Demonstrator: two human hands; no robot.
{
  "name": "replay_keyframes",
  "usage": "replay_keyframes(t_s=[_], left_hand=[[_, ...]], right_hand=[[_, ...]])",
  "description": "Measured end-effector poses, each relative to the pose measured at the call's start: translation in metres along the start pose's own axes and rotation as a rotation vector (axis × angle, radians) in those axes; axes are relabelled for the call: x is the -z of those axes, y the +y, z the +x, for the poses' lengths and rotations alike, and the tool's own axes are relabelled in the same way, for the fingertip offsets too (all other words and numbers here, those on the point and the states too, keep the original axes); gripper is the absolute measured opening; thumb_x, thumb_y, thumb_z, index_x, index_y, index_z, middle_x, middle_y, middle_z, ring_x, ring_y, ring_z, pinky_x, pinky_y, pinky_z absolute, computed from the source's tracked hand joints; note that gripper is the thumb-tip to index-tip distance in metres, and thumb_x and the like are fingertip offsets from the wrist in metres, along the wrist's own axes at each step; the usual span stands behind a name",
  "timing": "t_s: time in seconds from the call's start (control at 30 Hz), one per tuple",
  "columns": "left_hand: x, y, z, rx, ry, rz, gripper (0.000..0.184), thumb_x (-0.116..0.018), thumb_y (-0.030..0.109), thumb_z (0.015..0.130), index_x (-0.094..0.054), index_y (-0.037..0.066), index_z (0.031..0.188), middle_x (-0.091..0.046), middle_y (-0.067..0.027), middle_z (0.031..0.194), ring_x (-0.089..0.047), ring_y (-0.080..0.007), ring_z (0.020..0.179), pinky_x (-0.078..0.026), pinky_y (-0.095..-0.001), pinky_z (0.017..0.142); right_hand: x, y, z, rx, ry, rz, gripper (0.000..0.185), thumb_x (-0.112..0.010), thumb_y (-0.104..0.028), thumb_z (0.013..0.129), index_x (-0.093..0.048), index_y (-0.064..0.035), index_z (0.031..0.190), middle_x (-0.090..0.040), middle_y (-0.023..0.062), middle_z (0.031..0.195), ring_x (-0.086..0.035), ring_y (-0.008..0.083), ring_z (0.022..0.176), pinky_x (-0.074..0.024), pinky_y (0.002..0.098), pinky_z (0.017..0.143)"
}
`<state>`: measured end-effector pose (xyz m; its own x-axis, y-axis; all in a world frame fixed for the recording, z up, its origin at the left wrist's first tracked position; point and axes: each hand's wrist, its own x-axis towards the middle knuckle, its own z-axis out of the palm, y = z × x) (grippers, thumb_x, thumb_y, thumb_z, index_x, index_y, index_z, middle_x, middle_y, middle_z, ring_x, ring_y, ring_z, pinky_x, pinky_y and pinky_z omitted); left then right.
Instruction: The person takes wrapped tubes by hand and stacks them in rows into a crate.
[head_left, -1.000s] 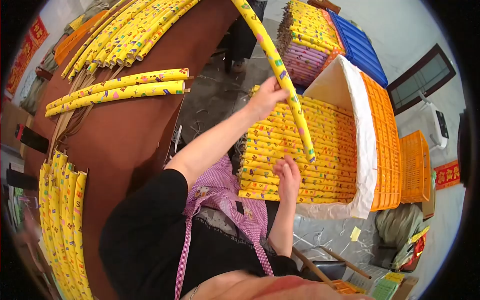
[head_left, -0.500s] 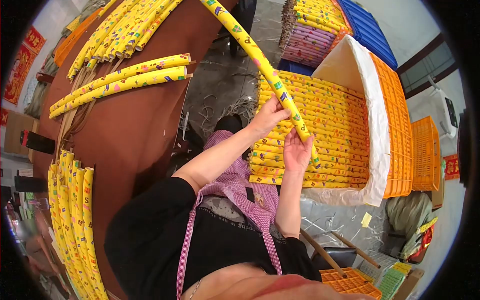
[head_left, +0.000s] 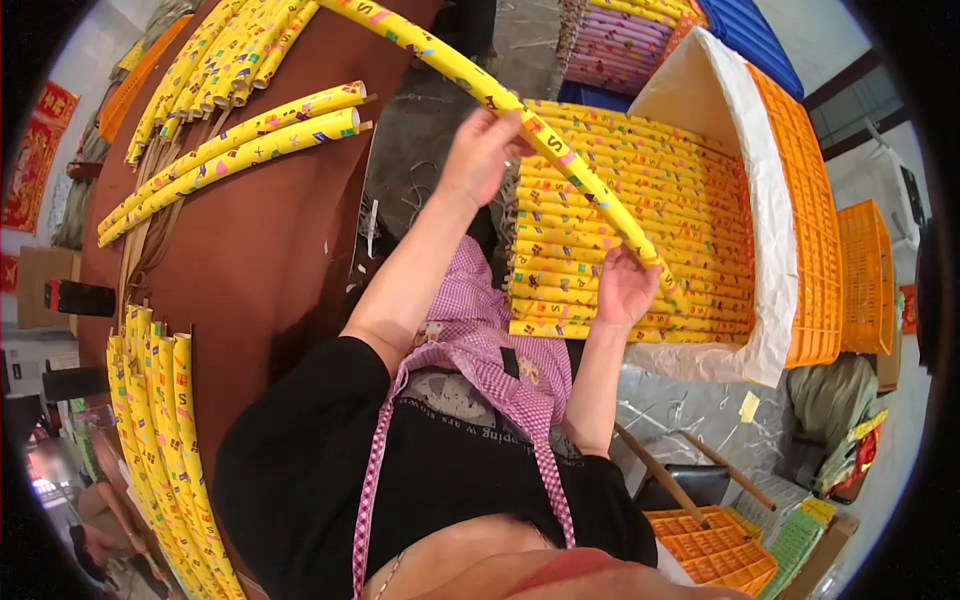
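My left hand (head_left: pixel 482 155) grips a long yellow tube (head_left: pixel 556 148). It slants over rows of other yellow tubes (head_left: pixel 575 238) in the orange basket (head_left: pixel 806 220). My right hand (head_left: pixel 628 288) is near one end, palm up; I can't tell if it squeezes.

Held yellow tube (head_left: pixel 590 185): far end cut off by top edge, beyond the left hand (head_left: pixel 482 155); near end, past the right hand (head_left: pixel 628 288), hard to pick out against the like-printed packed tubes (head_left: pixel 560 235). Left hand: fingertips partly behind the held tube. Right hand: fingers partly under it, contact not fully visible. Orange crate (head_left: pixel 805 220), right of both hands: inner side hidden by white liner (head_left: pixel 780 300) and packed tubes. Blue crate (head_left: pixel 755 35), beyond the right hand: clipped at top. Left of the left hand: tube pile (head_left: pixel 225 60) clipped at top, tube bundle (head_left: pixel 160 400) runs out at bottom. Person (head_left: pixel 125 520), far left: blurred, partly lost at dark lens rim. Smallest tube motifs: too small to tell.
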<state>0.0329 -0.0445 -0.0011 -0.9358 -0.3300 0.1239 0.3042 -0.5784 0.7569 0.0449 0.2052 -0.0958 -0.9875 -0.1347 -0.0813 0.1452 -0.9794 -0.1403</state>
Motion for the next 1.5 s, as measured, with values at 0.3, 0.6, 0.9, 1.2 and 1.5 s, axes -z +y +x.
replay_keyframes(t_s=[0.3, 0.6, 0.9, 1.2, 1.5], left_hand=[[0.002, 0.004, -0.015, 0.012, -0.077, 0.008, 0.018, -0.054, 0.013, 0.085, -0.047, 0.003, 0.098, -0.059, -0.0089, 0.090, -0.061, -0.0213, 0.082, -0.052, -0.0349, 0.067], [0.003, -0.012, -0.029, 0.014, -0.160, -0.085, 0.023, -0.045, 0.011, 0.088, -0.047, 0.004, 0.110, -0.052, -0.0257, 0.111, -0.055, -0.0324, 0.098, -0.047, -0.0465, 0.080], [-0.014, -0.014, -0.046, 0.041, -0.074, -0.099, 0.023, -0.051, 0.008, 0.083, -0.049, 0.002, 0.105, -0.058, -0.0157, 0.100, -0.057, -0.0300, 0.096, -0.050, -0.0445, 0.076], [-0.020, -0.013, -0.051, -0.059, 0.077, -0.044, 0.020, -0.048, 0.007, 0.081, -0.050, -0.002, 0.099, -0.059, -0.0144, 0.091, -0.059, -0.0342, 0.090, -0.053, -0.0481, 0.068], [-0.011, -0.008, -0.047, -0.120, 0.076, -0.055, 0.021, -0.048, 0.008, 0.082, -0.051, -0.003, 0.099, -0.059, -0.0158, 0.090, -0.060, -0.0341, 0.087, -0.054, -0.0463, 0.066]], right_hand=[[0.011, -0.016, 0.009, 0.064, -0.060, -0.003, 0.041, -0.064, -0.020, 0.076, -0.051, -0.0049, 0.112, -0.051, 0.0095, 0.118, -0.046, 0.0216, 0.109, -0.0394, 0.0398, 0.087], [-0.016, 0.015, 0.000, -0.059, 0.023, -0.272, 0.036, -0.058, -0.028, 0.081, -0.052, -0.0087, 0.111, -0.051, 0.0069, 0.116, -0.045, 0.0231, 0.110, -0.0393, 0.0404, 0.085], [-0.066, 0.061, -0.002, -0.034, 0.012, -0.413, 0.017, -0.061, -0.017, 0.080, -0.056, -0.0083, 0.094, -0.059, 0.0082, 0.096, -0.055, 0.0216, 0.094, -0.0472, 0.0404, 0.074], [-0.069, 0.071, -0.004, 0.079, 0.069, -0.371, 0.021, -0.053, -0.024, 0.085, -0.052, -0.0057, 0.096, -0.061, 0.0095, 0.088, -0.059, 0.0209, 0.082, -0.0487, 0.0381, 0.068], [-0.039, 0.036, 0.010, 0.116, 0.161, -0.374, 0.029, -0.046, -0.038, 0.088, -0.054, -0.0104, 0.089, -0.060, 0.0066, 0.084, -0.057, 0.0196, 0.078, -0.0483, 0.0374, 0.067]])
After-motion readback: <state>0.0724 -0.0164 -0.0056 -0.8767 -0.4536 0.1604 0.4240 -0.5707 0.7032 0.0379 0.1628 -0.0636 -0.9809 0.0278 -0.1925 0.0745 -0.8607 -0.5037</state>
